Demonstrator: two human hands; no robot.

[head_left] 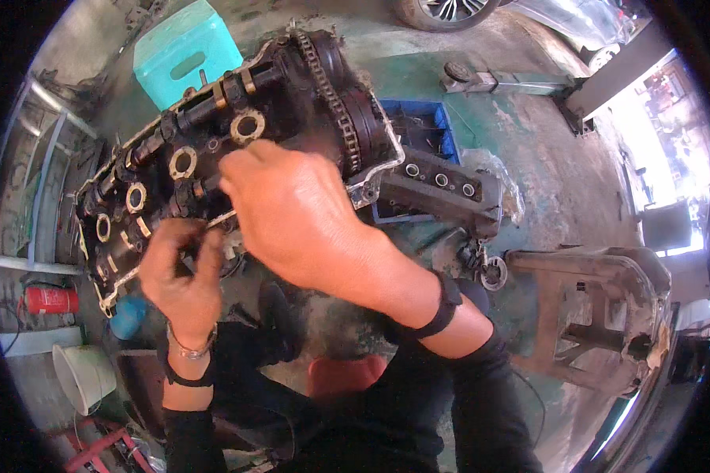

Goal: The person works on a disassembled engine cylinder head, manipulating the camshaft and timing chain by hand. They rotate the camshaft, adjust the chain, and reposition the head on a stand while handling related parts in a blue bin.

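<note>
A dark, oily engine cylinder head (205,146) stands tilted before me, its camshafts and several pale round rings showing. Along its right end runs a timing chain (330,98). My right hand (296,209) is over the near side of the cylinder head, fingers bent and closed together; whatever they hold is hidden behind the hand. Close by on the left, my left hand (183,276) is at the near edge, its thumb and fingers curled toward each other in a pinch. Anything between those fingers is too small or dark to make out.
A teal stool (154,67) stands behind the engine. To the right are a blue crate (452,134), a dark valve cover (442,193) and a worn brown plastic stool (548,272). A red cylinder (51,299) and a white bucket (83,378) are at left.
</note>
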